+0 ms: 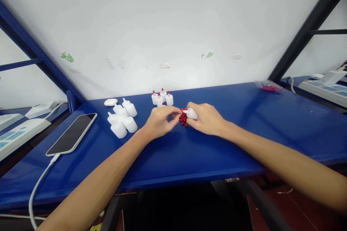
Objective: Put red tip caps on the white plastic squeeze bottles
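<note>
My right hand (207, 118) is closed around a small white squeeze bottle (192, 113), tilted so its nozzle points left. Thumb and fingertips of my left hand (162, 120) meet in a pinch close to that nozzle; whatever they hold is too small to make out. Beneath and between both hands lies a pile of small red caps (183, 119). Behind my left hand stand several white bottles with red tips (169, 99), upright and partly hidden by the hand. To the left, several bottles without red tips (118, 129) lie in a group.
A phone (72, 134) with a white charging cable (40, 184) rests on the blue table (189, 155) at left. A white oval case (111, 102) sits near the wall. At the back right is a clear bag with red pieces (268, 86). Power strips (20, 135) stand beyond the frame posts.
</note>
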`<action>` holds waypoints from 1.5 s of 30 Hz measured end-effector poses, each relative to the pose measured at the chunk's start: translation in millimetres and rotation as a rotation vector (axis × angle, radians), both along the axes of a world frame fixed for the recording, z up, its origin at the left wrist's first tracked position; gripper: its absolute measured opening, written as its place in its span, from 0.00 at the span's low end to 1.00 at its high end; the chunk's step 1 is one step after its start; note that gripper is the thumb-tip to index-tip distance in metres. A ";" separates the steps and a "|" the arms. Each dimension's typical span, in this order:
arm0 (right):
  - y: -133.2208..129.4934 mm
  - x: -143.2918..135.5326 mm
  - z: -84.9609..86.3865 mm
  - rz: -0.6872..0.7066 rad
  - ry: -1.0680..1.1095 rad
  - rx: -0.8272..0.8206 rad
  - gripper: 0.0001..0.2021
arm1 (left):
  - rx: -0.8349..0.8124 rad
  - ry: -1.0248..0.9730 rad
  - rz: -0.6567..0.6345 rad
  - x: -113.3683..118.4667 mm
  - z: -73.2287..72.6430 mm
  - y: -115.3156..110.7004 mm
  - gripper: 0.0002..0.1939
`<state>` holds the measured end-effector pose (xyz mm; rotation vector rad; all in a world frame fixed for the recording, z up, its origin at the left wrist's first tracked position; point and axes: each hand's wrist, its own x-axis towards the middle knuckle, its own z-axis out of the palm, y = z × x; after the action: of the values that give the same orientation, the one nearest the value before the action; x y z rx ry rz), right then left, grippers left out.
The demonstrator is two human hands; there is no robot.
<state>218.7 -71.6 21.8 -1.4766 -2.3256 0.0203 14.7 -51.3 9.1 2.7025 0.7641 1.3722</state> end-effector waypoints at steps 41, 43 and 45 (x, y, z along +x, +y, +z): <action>8.3 0.0 -8.4 0.287 1.067 -0.388 0.27 | 0.175 0.194 -0.150 18.1 7.2 -20.1 0.18; 9.3 0.0 -9.3 0.271 1.030 -0.388 0.30 | 0.136 0.218 -0.176 17.5 6.2 -18.9 0.21; 10.2 0.7 -10.0 0.264 1.005 -0.398 0.32 | 0.084 0.234 -0.187 17.1 3.7 -18.2 0.24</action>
<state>219.4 -61.3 11.8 -0.9260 -1.6659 1.0779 31.8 -69.5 12.8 2.9461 0.4563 1.0876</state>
